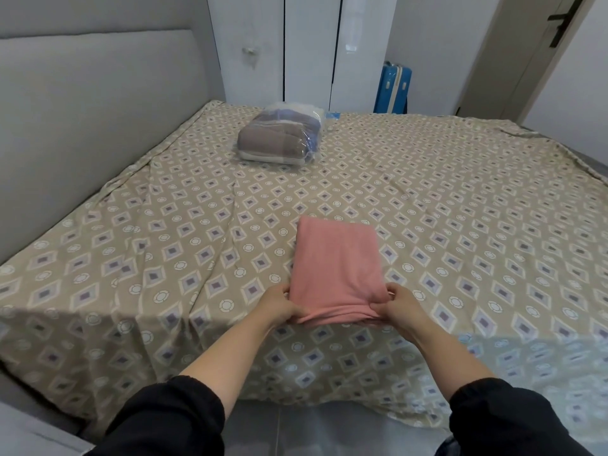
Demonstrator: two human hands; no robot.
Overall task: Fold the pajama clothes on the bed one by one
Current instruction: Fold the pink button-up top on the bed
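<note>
pink pajama garment [335, 264] | folded, between hands | soft, light, limp | left hand [279, 304], right hand [399, 306] pinching near corners | best gripped at folded edge

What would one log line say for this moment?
item: pink pajama garment, folded | left hand: pinches near edge | right hand: pinches near edge | on: patterned bedsheet

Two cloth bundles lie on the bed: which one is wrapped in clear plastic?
The grey-and-white folded bundle at the far side; the pink folded garment, gripped by the left hand and right hand, is bare.
</note>
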